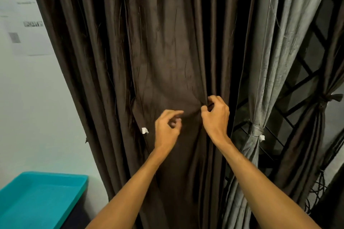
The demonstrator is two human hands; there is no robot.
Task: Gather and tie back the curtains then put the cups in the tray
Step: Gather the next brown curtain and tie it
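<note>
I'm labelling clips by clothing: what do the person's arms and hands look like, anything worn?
The left forearm and right forearm are bare as far as the frame shows, with no sleeves in view. The left hand and right hand are bare too: no gloves, and no watch, bracelet or ring that I can see.

left hand [167, 128]: raised, fingers loosely curled, empty | right hand [216, 115]: pinching curtain [167, 52] | both forearms extended forward

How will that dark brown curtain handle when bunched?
Probably floppy: the dark brown curtain hangs in soft folds and puckers where the right hand pinches it. Its sheen suggests it may slip. Likely compresses well, like the tied grey curtain.
</note>
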